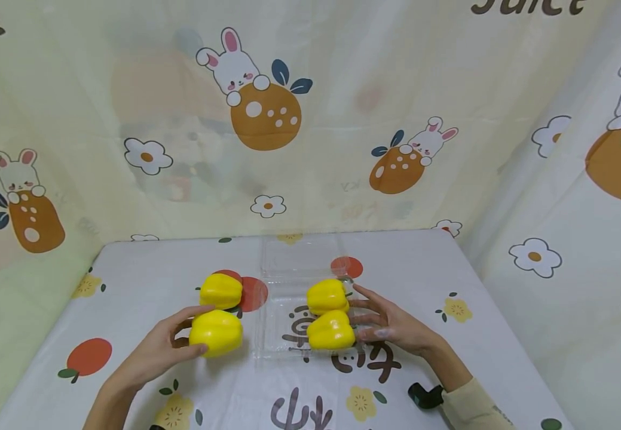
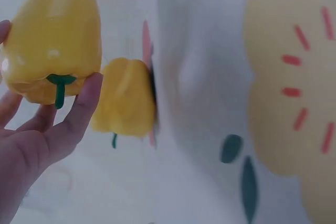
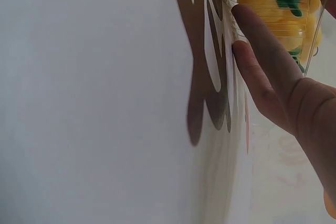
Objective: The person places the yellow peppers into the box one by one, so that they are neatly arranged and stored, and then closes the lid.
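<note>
Holding the near pepper (image 1: 216,332) just left of the clear tray (image 1: 272,334), my left hand (image 1: 154,352) should lift it clear over the rim; my right hand (image 1: 391,327), fingers straight, steadies the tray's side.

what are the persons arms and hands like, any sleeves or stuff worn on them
Both hands are bare, with no gloves or rings visible. The right hand leads into a pale cream long sleeve that ends at the wrist, where a small black device is strapped on. The left hand has a bare forearm with no sleeve in view; a dark bit shows at the frame's bottom edge near that arm, too cut off to identify.
</note>
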`<state>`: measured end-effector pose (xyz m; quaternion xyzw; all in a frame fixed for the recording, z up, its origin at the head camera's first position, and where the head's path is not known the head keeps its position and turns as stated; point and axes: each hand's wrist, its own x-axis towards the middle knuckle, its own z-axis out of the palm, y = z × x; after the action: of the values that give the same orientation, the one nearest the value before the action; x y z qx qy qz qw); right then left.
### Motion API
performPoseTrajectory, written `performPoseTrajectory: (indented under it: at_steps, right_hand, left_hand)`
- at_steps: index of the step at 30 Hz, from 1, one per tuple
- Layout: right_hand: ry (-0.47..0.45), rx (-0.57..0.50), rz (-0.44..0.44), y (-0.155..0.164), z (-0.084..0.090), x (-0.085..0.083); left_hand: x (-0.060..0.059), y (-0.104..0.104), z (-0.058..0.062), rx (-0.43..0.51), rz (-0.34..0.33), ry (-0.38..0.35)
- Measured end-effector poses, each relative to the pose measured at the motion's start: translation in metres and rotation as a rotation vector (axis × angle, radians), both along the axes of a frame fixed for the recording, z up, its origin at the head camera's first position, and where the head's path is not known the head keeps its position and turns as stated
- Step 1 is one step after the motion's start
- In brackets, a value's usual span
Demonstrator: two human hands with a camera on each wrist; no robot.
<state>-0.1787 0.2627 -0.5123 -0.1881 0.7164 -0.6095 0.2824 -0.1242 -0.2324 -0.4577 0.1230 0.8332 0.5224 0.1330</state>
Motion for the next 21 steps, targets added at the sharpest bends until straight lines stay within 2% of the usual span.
performPoseTrajectory:
  at_steps: [9,21]
  right_hand:
    - [-0.008,-0.019,0.008,0.001,0.000,0.000]
    - [-0.016,-0.003,-0.016,-0.001,0.001,0.002]
  left_hand:
    - [0.006,0.020,0.020,0.089,-0.029,0.006]
    - [0.005,0.043,0.030,0.023,-0.011,0.029]
